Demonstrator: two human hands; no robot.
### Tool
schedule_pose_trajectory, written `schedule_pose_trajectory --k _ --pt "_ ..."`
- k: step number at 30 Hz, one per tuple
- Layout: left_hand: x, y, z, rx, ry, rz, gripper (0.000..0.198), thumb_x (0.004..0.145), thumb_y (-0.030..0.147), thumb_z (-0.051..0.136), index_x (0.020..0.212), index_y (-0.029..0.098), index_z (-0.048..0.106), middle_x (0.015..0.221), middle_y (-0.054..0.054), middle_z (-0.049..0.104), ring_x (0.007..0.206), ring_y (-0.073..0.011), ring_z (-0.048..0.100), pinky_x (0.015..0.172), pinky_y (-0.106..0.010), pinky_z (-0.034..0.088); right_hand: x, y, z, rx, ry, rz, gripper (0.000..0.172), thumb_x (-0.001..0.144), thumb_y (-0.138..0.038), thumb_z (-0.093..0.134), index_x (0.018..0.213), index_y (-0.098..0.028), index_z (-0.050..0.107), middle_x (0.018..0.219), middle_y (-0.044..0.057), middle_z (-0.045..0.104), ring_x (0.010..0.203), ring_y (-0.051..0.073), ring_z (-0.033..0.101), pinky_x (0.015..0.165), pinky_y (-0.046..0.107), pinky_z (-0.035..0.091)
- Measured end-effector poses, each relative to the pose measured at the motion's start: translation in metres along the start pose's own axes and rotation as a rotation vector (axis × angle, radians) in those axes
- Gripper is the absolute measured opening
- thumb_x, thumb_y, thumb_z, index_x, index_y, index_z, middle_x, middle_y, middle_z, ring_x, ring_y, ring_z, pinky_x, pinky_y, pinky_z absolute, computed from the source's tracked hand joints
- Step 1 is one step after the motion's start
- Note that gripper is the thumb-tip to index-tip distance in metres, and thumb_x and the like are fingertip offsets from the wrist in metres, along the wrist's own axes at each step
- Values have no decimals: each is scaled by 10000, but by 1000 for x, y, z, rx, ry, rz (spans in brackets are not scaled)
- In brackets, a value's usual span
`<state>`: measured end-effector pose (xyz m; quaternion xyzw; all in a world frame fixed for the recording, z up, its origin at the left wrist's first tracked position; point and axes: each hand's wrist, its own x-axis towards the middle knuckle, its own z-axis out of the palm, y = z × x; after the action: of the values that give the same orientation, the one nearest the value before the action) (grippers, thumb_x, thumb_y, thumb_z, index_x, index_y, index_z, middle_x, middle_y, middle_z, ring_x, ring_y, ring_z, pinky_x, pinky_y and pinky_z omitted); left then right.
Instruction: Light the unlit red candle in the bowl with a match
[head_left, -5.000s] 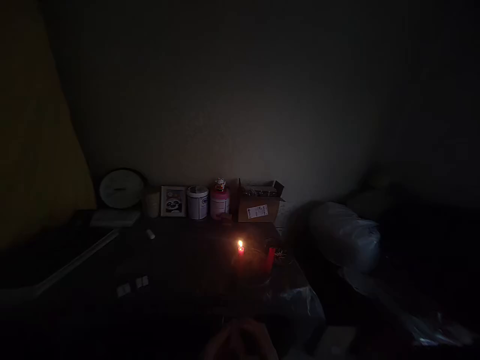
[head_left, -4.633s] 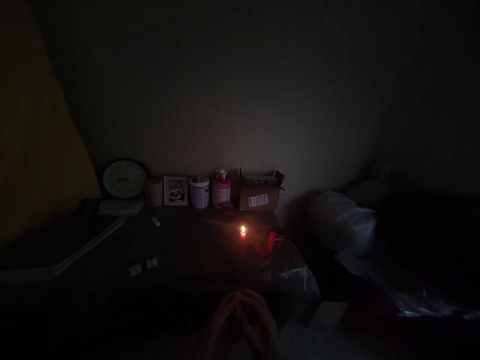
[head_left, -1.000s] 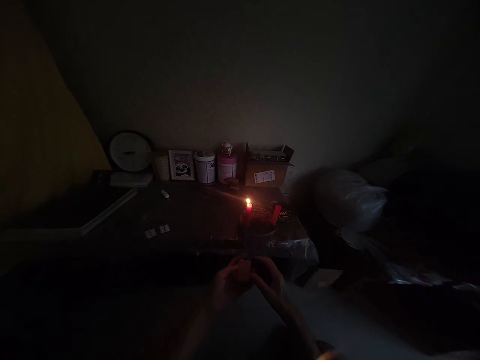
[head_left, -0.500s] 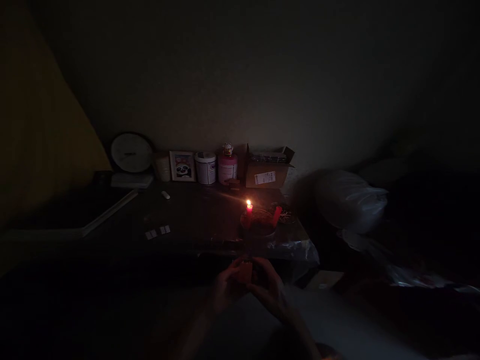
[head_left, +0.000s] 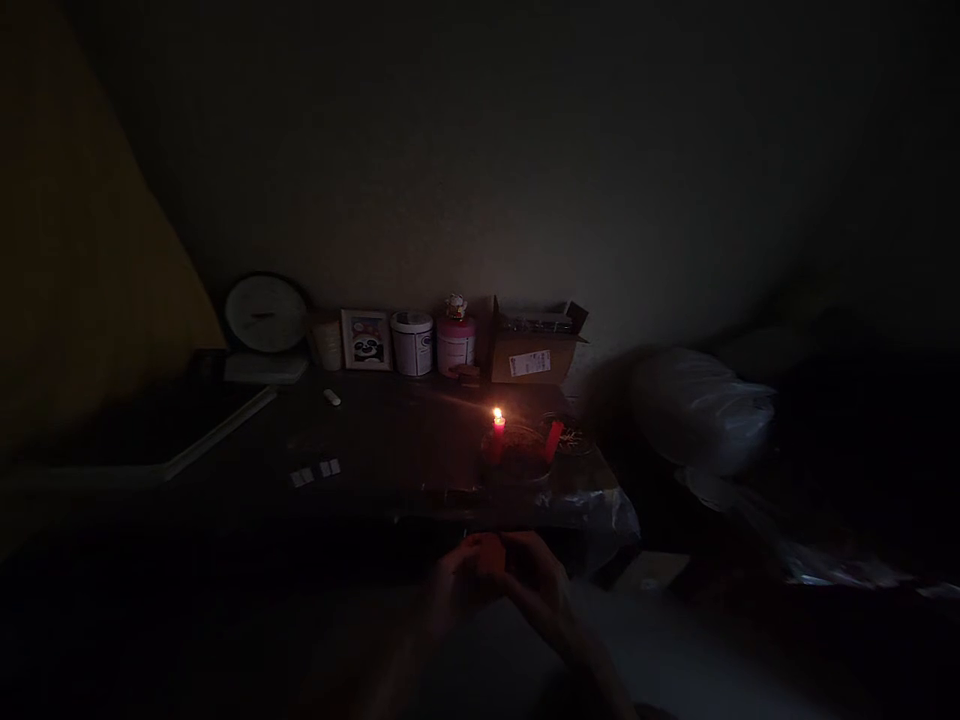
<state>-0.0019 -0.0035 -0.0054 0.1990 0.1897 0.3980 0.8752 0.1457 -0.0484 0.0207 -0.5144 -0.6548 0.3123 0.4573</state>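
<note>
Red object point(head_left: 486, 553) between both hands point(head_left: 456, 588) point(head_left: 541, 590)

Left hand point(head_left: 456, 588), right hand point(head_left: 541, 582) raised; small reddish object point(head_left: 486, 553), perhaps box, between.

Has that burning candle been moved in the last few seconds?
No. The lit candle stands in front of the cardboard box as before; only the view shifted.

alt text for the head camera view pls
In a nearly dark room, the person's left hand and right hand together hold a small reddish object before a dark table. A lit red candle burns on it; a clock, jars and a cardboard box line the wall.
</note>
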Motion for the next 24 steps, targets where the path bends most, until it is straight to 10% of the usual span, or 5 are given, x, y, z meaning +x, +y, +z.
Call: schedule_pose_trajectory --k 13,24 --pt "9 -1 -13 316 140 205 477 586 287 776 1026 179 625 988 -90 683 895 -253 634 798 -392 471 4 11 1 -51 30 89 315 811 -415 594 1045 -205 602 1041 71 668 972 218 630 846 311 505" --pt "2 5 1 389 109 201 298 674 302 722 928 148 694 929 -116 727 898 -252 641 846 -369 436 9 22 -8 147 153 97 261 797 -367 575 984 -201 649 976 69 696 922 222 645 823 318 515"
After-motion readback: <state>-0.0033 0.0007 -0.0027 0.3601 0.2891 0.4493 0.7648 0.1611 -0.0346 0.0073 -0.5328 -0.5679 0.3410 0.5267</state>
